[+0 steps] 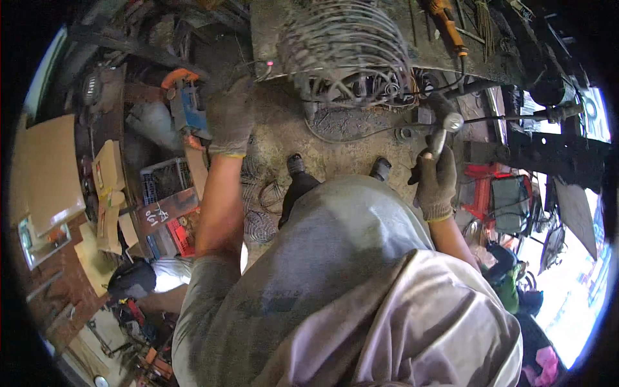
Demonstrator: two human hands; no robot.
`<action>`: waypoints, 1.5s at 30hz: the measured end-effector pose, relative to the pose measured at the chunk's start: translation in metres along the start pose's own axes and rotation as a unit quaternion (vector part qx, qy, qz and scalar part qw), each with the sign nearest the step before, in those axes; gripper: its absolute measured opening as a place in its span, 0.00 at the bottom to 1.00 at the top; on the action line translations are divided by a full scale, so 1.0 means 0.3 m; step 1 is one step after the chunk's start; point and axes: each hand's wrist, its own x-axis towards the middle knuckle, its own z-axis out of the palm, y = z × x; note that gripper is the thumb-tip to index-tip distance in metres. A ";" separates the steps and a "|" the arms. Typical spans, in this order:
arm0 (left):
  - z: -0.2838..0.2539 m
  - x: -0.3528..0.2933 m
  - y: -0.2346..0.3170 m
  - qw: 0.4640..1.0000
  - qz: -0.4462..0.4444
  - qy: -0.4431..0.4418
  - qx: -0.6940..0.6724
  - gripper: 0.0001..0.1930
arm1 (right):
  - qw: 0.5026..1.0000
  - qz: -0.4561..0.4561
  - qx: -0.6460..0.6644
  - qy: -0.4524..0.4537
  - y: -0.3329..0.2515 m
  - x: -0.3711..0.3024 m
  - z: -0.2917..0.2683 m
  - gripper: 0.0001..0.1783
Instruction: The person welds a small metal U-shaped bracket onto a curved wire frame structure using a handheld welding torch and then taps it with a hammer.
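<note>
My left hand, in a dark knitted glove, is raised near the left corner of a metal worktable. Its fingers are blurred, but they appear closed on a thin metal rod. The rod's pinkish-red glowing tip points right, at the table's edge. My right hand, gloved as well, grips a hammer by its pale handle, head up and away from me. A large coil of wire sits on the table between and beyond my hands.
An orange power tool with a cord lies at the table's right. At left stand a blue machine with orange parts, a dark crate and cardboard. A red crate is at right. Wire coils lie on the floor.
</note>
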 end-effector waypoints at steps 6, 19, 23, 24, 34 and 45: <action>0.007 0.089 -0.078 0.988 0.148 0.014 -0.033 0.09 | 0.998 -0.060 -0.023 -0.012 -0.228 -0.148 0.304 0.23; -0.034 0.123 -0.216 0.962 0.272 -0.008 -0.025 0.07 | 0.989 0.003 -0.113 -0.096 -0.552 -0.007 0.806 0.19; -0.061 0.149 -0.200 0.960 0.247 -0.118 -0.047 0.10 | 0.972 -0.057 -0.218 -0.059 -0.412 0.062 0.870 0.18; -0.056 0.156 -0.199 0.960 0.227 -0.128 -0.099 0.09 | 0.967 -0.018 -0.248 -0.060 -0.393 0.077 0.875 0.18; -0.026 0.147 -0.214 0.958 0.268 -0.018 -0.101 0.04 | 0.984 -0.033 -0.177 0.013 -0.523 0.028 0.902 0.18; -0.051 0.163 -0.250 0.964 0.139 -0.103 -0.202 0.07 | 0.995 0.095 -0.039 0.019 -0.546 -0.038 0.829 0.17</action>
